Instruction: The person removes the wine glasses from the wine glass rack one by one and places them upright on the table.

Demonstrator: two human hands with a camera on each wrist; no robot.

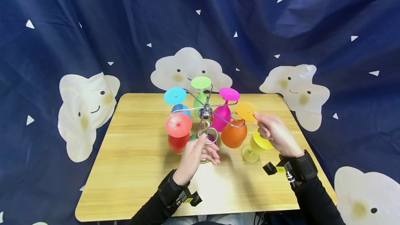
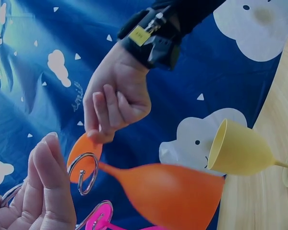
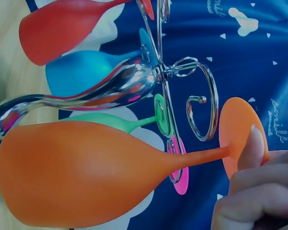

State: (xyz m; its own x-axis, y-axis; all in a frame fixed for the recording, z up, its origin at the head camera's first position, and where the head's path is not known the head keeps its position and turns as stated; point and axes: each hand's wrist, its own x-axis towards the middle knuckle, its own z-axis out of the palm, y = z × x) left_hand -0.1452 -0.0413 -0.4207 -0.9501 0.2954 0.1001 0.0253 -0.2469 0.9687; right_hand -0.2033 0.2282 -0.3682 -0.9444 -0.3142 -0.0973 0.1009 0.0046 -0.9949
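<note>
My right hand [image 1: 276, 133] pinches the round foot of an orange wine glass [image 1: 233, 134] between thumb and fingers. The glass hangs bowl down beside a curled hook of the chrome wine glass rack [image 1: 206, 112]; I cannot tell whether its stem is inside the hook. At the rack's near side, my left hand [image 1: 198, 153] pinches the wire of another hook, which holds no glass. Upside down on other arms hang a blue glass [image 1: 175, 96], a green glass [image 1: 201, 83], a magenta glass [image 1: 229, 94] and a red glass [image 1: 178, 125].
A yellow wine glass [image 1: 260, 141] stands on its foot on the wooden table [image 1: 131, 169], just below my right hand. Behind the table hangs a dark blue curtain [image 1: 125, 27] with smiling clouds. The rack's twisted metal post [image 3: 105, 91] rises in the middle of the glasses.
</note>
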